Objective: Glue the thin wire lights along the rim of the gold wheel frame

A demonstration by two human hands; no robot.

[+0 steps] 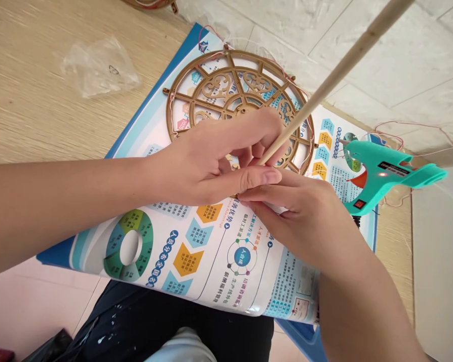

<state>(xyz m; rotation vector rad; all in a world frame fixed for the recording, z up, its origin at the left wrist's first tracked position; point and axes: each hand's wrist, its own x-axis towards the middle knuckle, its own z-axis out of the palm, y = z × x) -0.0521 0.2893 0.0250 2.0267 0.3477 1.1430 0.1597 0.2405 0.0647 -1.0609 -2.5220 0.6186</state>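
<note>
Wooden stick point(324, 90) | pinched in left fingers point(254, 180) | right fingers point(270, 193) bunched, grip unclear | frame point(242, 108) beneath

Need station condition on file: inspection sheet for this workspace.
Surface: glossy white-and-blue printed poster overlapping pale wood-grain surface
Job's things: round brown openwork frame; long round wooden stick; teal plastic glue gun, indicator lit
Clutter: crumpled clear plastic bag
Hands: left hand grips stick; right hand meets left thumb, grip unclear
Cables: thin red and white wires; black cord at glue gun
Surroundings: pale marbled tiles; pink tiled floor
</note>
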